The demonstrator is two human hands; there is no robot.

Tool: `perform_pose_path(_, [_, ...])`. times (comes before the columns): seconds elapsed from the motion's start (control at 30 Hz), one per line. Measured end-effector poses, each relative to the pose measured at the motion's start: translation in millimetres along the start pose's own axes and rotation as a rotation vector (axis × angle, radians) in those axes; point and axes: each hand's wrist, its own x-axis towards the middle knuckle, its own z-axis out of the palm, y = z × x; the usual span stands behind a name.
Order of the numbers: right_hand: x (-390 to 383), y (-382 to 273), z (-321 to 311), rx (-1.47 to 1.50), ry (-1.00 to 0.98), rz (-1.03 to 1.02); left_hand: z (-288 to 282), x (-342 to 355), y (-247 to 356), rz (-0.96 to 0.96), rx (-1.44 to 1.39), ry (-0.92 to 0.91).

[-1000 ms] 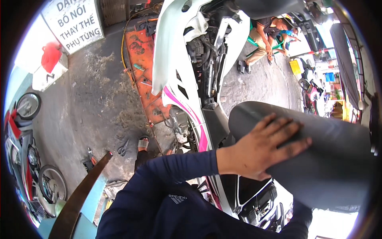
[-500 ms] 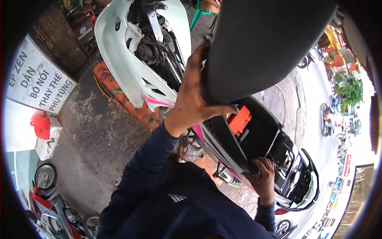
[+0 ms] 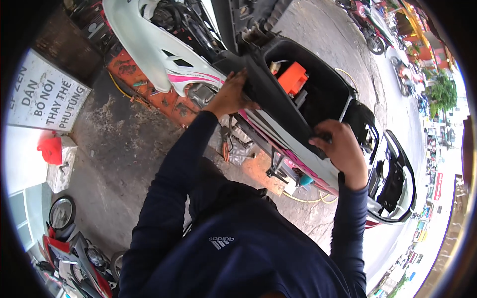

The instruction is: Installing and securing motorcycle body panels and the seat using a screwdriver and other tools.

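Observation:
A white scooter (image 3: 139,54) with pink stripes stands before me, its seat (image 3: 243,17) tipped up with the dark underside showing. Beneath it gapes the black under-seat storage box (image 3: 323,102), with an orange block (image 3: 292,78) inside. At the box's front corner, my left hand (image 3: 227,97) grips the black trim panel (image 3: 253,82), thumb on one side and fingers on the other. My right hand (image 3: 343,151) is curled at the near rim toward the tail, thumb and fingertips drawn together. What those fingertips hold, if anything, is too dark to make out.
An orange lift platform (image 3: 169,107) lies under the scooter. To the left are a lettered white sign (image 3: 49,94), a red container (image 3: 49,150) on a block and a parked red motorbike (image 3: 74,263). A street with motorbikes (image 3: 367,27) runs along the right.
The seat has swung up and away from me, baring more of the box. My left hand has left it and dropped to the trim panel. My right hand has lifted slightly, fingers curling.

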Motion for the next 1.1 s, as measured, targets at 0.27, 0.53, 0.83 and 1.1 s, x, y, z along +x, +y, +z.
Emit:
perform_pose_path(0.27, [3.4,6.6,-5.8,-0.148,-0.074,-0.163,-6.5,-4.5,-12.0,0.119,0.121,-0.099])
perform_pose_path(0.53, [38.2,52.1,-61.7,-0.082,0.087,-0.349,-17.0,54.4,-111.9,-0.286,0.101,-0.119])
perform_pose_path(0.83, [123.7,176.7,-72.1,0.366,-0.137,0.210,14.8,86.9,-138.3,0.095,0.075,-0.168])
perform_pose_path(1.1, [144.4,171.1,-79.2,0.516,-0.048,0.081,10.4,103.9,-92.1,-0.115,0.022,-0.071])
